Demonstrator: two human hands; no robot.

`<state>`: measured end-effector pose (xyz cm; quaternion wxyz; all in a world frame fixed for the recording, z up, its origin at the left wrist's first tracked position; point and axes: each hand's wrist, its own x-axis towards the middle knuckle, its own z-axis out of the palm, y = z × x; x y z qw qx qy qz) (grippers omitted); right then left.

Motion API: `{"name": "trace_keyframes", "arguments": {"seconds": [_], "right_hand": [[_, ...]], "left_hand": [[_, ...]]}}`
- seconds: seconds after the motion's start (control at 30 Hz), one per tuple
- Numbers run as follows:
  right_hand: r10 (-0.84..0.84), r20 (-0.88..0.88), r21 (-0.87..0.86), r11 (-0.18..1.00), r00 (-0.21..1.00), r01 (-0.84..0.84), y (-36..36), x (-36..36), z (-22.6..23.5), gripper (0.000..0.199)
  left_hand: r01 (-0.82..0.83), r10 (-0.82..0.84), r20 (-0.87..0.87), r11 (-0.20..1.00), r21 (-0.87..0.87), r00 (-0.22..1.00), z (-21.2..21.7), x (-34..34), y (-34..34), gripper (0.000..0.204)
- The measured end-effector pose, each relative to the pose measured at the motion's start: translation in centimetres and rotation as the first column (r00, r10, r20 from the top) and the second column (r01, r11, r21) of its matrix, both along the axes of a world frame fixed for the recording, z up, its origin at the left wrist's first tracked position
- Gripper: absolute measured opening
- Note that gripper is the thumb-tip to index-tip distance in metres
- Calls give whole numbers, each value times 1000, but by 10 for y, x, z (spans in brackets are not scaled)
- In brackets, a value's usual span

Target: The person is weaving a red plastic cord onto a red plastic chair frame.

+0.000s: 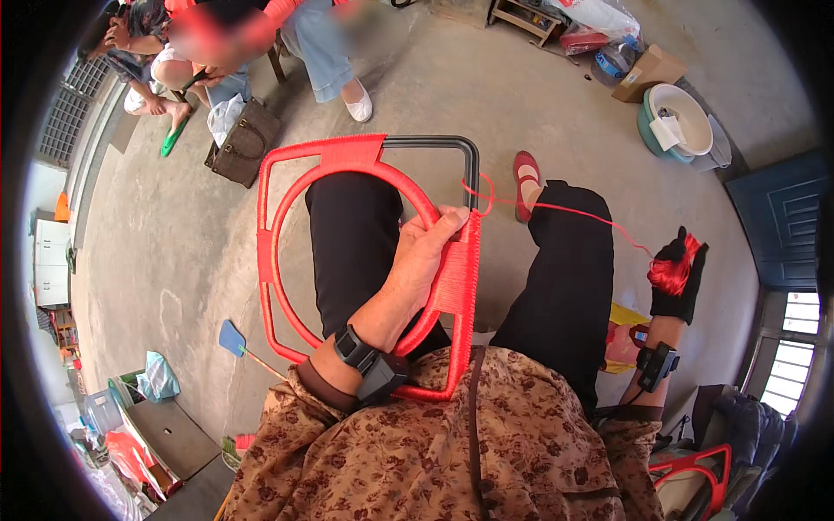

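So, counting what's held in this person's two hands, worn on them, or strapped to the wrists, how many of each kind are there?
Red thread-wrapped frame: 1
Bundle of red thread: 1
Black glove: 1
Black wrist-strapped devices: 2
Total: 5

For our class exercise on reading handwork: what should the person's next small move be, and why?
Probably pull the red cord snug with the gloved right hand: it loops slackly beside the frame, whose upper right corner is bare and black, and the left hand already holds the frame.
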<state>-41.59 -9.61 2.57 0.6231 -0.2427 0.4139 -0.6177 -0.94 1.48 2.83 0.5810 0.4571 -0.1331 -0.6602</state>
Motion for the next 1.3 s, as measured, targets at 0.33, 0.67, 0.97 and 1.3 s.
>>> {"name": "trace_keyframes", "arguments": {"seconds": [0.33, 0.67, 0.97, 1.3], "right_hand": [[724, -254, 74, 676, 641, -734, 44, 228, 33, 27], [709, -402, 107, 664, 579, -740, 46, 228, 37, 17], [527, 220, 40, 836, 821, -548, 46, 246, 40, 12], [591, 178, -50, 804, 787, -593, 30, 229, 12, 15]], "left_hand": [[-50, 52, 27, 995, -91, 998, 3, -3, 0, 18], [-17, 3, -97, 990, -141, 995, -3, 3, -2, 25], [-14, -18, -150, 978, -209, 988, -5, -1, 0, 13], [-11, -14, -203, 993, -120, 979, 2, 0, 1, 15]]}}
